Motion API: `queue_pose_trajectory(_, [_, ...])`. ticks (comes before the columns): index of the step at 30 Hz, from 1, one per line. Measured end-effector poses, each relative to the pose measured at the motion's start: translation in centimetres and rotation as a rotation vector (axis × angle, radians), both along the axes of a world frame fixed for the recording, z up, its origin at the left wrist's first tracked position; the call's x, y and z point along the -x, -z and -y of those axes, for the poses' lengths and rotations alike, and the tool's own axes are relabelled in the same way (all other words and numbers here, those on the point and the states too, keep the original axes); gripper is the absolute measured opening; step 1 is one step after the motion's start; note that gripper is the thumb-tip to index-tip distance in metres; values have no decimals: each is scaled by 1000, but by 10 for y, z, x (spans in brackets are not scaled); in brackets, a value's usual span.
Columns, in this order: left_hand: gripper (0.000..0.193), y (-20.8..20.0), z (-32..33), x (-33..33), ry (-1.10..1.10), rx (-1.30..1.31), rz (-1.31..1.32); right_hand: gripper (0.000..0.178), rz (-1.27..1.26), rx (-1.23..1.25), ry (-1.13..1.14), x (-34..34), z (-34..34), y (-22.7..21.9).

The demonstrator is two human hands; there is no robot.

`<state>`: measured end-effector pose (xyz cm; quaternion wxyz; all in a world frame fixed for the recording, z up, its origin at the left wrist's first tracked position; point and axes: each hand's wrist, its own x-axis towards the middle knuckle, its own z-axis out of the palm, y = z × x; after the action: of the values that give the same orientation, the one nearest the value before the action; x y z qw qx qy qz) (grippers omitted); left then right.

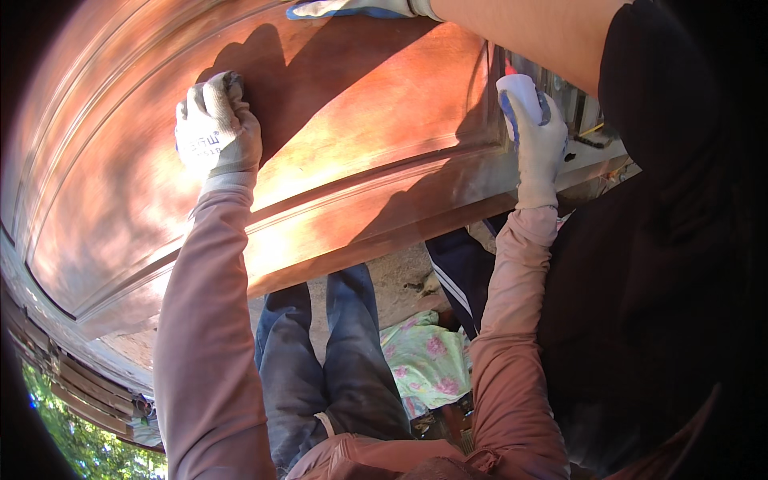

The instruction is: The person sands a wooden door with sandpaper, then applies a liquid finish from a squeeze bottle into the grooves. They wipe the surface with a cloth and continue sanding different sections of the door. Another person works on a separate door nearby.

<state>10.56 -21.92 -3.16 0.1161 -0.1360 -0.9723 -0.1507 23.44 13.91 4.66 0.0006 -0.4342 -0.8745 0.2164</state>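
My left hand [214, 132], in a white work glove, is closed on a grey crumpled wad [232, 84], perhaps a rag, against a reddish-brown wooden panel [352, 120] with moulded edges. My fingers cover most of the wad. Near the panel's right end, my right hand [538, 132], in a white glove with a blue palm, grips a plain white cylindrical container [520, 92]. What the container holds is not visible. At the top, a co-worker's gloved hand [352, 8] lies flat on the panel.
The co-worker's bare forearm [532, 32] and dark clothing [640, 280] crowd the right side. Below the panel's near edge hangs or lies a green flowered cloth [428, 360], beside dark trousers with white stripes [458, 268]. Wooden slats [92, 392] and foliage show at lower left.
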Motion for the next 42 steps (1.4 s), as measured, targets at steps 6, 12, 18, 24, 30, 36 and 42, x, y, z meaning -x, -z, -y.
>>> queue_pose_trajectory(6, [30, -1, 0, 0, 2, -37, 22, 60, 27, 39, 40, 2, 2, -7])
queue_pose_trajectory(12, [26, 0, 2, 0, 19, -51, 14, 61, 14, -39, -14, -1, -4, -6])
queue_pose_trajectory(18, [25, 1, 2, 1, 13, -20, 13, 58, 60, -85, -67, 11, -2, -13])
queue_pose_trajectory(24, [22, -1, 1, 1, 19, -26, 12, 58, 99, 91, -95, 23, 1, -35])
queue_pose_trajectory(30, [19, 0, 1, 2, 16, -19, -21, 59, 115, -83, -70, 11, 1, -29])
queue_pose_trajectory(36, [19, 1, 2, 2, 19, -14, -15, 61, 84, -49, -9, -15, 1, -15])
queue_pose_trajectory(42, [21, 1, 2, 1, 9, 2, -4, 63, 37, -37, -43, -24, -7, -8])
